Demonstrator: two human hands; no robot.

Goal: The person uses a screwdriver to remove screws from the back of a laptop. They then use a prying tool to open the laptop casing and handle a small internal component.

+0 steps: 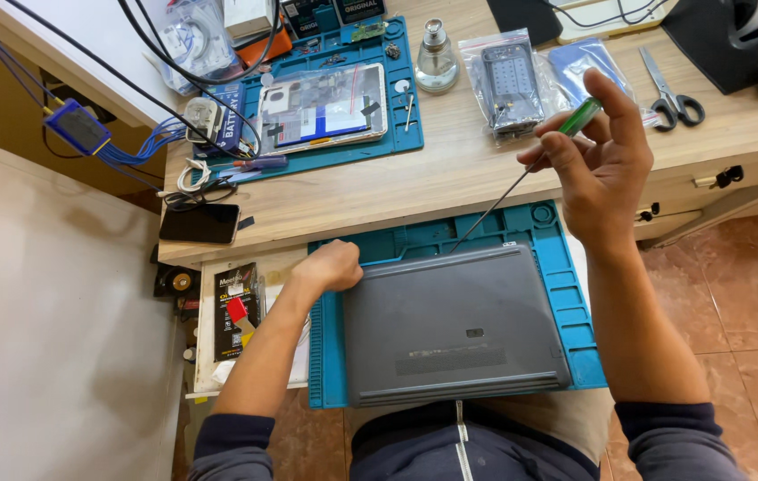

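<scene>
A grey laptop (454, 325) lies bottom side up on a blue work mat (575, 307) in front of me. My left hand (332, 265) rests as a loose fist on the mat at the laptop's far left corner. My right hand (600, 165) is raised above the desk and grips a green-handled screwdriver (530, 165). Its thin shaft slants down to the laptop's far edge, where the tip meets the case.
On the wooden desk (468, 169) are a second blue mat (397, 134) with a dismantled device (325, 109), a small glass bottle (437, 58), a bagged phone part (511, 80), scissors (671, 93) and a dark phone (200, 223). Cables (138, 134) hang at the left.
</scene>
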